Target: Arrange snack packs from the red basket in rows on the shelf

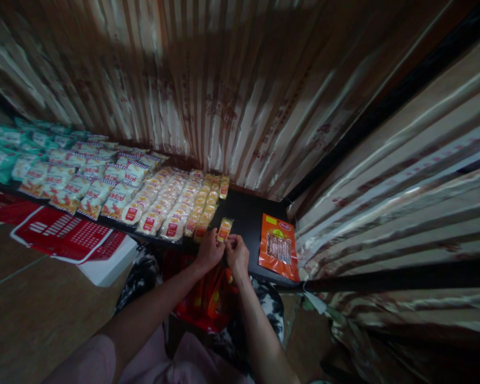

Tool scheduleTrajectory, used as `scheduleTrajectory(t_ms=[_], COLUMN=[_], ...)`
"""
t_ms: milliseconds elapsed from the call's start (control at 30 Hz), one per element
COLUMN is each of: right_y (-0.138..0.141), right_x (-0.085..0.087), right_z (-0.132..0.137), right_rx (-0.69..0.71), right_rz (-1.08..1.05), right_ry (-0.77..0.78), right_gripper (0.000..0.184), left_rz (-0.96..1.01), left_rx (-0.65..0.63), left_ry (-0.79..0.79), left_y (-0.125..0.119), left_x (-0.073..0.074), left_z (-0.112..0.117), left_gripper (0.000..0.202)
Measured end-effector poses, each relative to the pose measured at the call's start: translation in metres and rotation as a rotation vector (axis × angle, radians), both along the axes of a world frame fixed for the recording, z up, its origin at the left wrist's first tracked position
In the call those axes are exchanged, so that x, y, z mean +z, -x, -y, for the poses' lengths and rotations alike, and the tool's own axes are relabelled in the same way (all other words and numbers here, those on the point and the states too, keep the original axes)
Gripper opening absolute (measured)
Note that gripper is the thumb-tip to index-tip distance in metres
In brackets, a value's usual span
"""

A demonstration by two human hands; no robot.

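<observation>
Close to the shelf's front edge, a small yellow snack packet with a red label (225, 228) is held between my two hands. My left hand (209, 249) is closed on its lower left corner. At the lower right, the bent fingers of my right hand (237, 253) pinch the packet's edge. Just left of it, rows of similar yellow packets (205, 209) lie on the black shelf (245, 224). An orange bag with a clear window (279, 248) lies flat to the right of my hands.
Clear-wrapped round snacks (160, 205), white-and-blue bags (92, 181) and green bags (2, 160) fill the shelf leftward. A red basket (70, 234) and a white box (111, 261) are below. Orange packages (212, 298) sit in red between my legs. Striped curtain (224, 96) hangs behind.
</observation>
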State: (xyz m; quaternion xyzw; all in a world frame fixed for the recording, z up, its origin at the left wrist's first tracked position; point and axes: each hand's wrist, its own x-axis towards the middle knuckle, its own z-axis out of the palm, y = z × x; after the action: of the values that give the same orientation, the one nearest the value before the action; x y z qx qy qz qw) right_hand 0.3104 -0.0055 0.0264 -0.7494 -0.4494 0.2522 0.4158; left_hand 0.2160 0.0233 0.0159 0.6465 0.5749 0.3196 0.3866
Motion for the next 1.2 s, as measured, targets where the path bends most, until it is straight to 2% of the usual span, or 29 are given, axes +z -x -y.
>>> scheduleTrajectory(t_ms=[133, 300, 467, 633, 800, 1033, 1200], right_y=[-0.004, -0.009, -0.012, -0.013, -0.015, -0.021, -0.023], right_x=[0.000, -0.007, -0.011, -0.007, -0.006, -0.013, -0.017], right_z=[-0.007, -0.017, -0.030, -0.042, -0.055, -0.068, -0.073], right_rx=[-0.016, -0.027, -0.046, -0.041, -0.050, -0.023, 0.007], right_rz=[-0.017, 0.004, 0.009, -0.049, -0.071, -0.069, -0.024], right_ry=[-0.031, -0.049, -0.036, -0.069, -0.077, -0.099, -0.117], right_gripper=[0.021, 0.022, 0.025, 0.030, 0.030, 0.032, 0.030], left_rz=[0.054, 0.050, 0.006, -0.009, 0.021, 0.046, 0.088], left_rx=[-0.020, -0.051, -0.033, -0.015, 0.031, 0.073, 0.056], left_ry=[-0.019, -0.055, -0.033, 0.019, 0.023, 0.006, -0.023], left_y=[-0.005, -0.012, -0.022, -0.031, -0.041, -0.051, -0.051], left_x=[-0.001, 0.005, 0.010, 0.012, 0.011, 0.009, 0.006], left_z=[-0.005, -0.007, -0.012, -0.022, -0.034, -0.042, -0.046], left_gripper=[0.039, 0.037, 0.034, 0.028, 0.033, 0.032, 0.031])
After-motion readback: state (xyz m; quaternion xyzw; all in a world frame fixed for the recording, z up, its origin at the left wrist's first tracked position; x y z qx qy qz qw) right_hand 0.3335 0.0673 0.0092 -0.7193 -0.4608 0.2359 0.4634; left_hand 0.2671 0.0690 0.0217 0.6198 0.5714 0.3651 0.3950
